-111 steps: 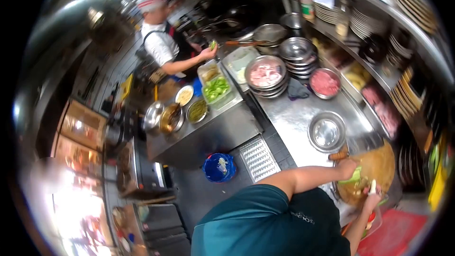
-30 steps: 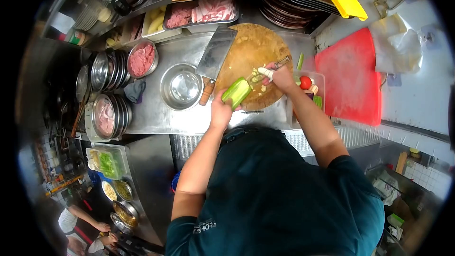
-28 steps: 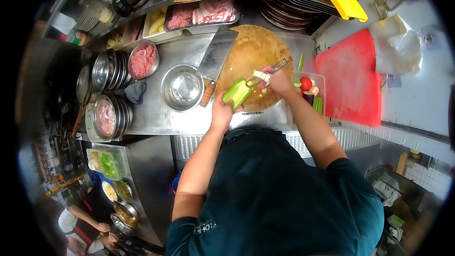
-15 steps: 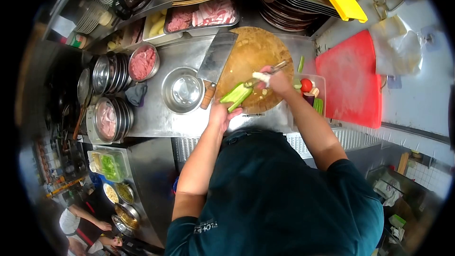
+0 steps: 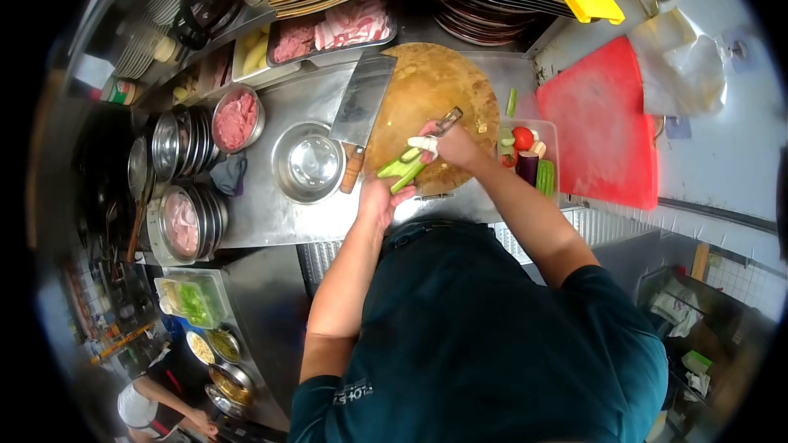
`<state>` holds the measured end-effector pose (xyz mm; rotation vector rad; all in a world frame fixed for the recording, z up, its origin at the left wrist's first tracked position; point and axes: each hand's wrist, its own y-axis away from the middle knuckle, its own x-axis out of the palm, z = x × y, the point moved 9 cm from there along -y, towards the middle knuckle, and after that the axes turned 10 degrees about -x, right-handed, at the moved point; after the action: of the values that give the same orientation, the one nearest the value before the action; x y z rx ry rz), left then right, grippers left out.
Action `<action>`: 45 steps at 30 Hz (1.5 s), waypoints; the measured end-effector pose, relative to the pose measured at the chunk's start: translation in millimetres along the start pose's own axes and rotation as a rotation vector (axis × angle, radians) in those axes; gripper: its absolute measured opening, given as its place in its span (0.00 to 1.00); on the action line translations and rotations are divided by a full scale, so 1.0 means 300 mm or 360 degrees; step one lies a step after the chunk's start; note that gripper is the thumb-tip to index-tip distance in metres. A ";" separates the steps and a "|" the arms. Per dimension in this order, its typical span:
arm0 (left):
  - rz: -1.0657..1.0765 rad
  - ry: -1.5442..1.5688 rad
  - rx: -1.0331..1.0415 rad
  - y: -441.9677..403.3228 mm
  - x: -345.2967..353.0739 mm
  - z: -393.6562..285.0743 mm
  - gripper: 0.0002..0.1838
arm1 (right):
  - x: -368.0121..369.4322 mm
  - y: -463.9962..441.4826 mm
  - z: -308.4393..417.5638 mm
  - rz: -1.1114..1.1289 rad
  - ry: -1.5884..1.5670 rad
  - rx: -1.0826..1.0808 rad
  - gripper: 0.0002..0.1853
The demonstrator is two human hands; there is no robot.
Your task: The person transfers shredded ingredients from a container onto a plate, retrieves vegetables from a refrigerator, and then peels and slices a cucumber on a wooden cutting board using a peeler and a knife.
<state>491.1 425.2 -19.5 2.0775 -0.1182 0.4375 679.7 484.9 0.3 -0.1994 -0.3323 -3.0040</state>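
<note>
My left hand (image 5: 379, 199) is closed around a split green vegetable (image 5: 400, 169) with a pale inside, at the near edge of a round wooden chopping board (image 5: 431, 74). My right hand (image 5: 447, 146) is wrapped around a metal peeler (image 5: 449, 119), its slotted end pointing up and away. White wrapping (image 5: 423, 143) covers one of its fingers. This hand is right at the vegetable's far end; fingers hide the contact. Along the board's left edge lies a cleaver (image 5: 362, 98) with a wooden handle (image 5: 353, 169). Small pale scraps lie on the board.
A steel bowl (image 5: 308, 161) stands left of the cleaver. Right of the board sits a clear container (image 5: 552, 135) with a tomato and other vegetables. A red cutting board (image 5: 603, 123) leans farther right. Bowls of raw meat (image 5: 238, 119) stand left. Another person (image 5: 148, 402) works at lower left.
My right hand with the peeler has moved left, closer over the vegetable. My left hand still holds it. The camera view has shifted slightly, and the other person has moved.
</note>
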 end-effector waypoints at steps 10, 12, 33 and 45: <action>-0.0105 -0.0089 0.0145 0.049 0.007 -0.039 0.18 | -0.249 0.015 0.013 -0.0371 0.0267 -0.0052 0.07; -0.0110 -0.0212 0.0269 0.079 0.024 -0.069 0.18 | -0.219 0.019 0.005 -0.0375 0.0118 -0.0009 0.08; -0.0203 -0.0682 0.0637 0.038 0.017 -0.067 0.18 | -0.267 0.015 -0.040 -0.0435 -0.0006 -0.0064 0.08; -0.0151 -0.0276 0.0308 0.062 0.013 -0.062 0.19 | -0.240 0.013 -0.017 -0.0531 -0.0019 -0.0069 0.08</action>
<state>485.2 431.5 5.5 2.2996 -0.0820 0.2174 750.6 487.1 -14.2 -0.1821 -0.3314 -3.3426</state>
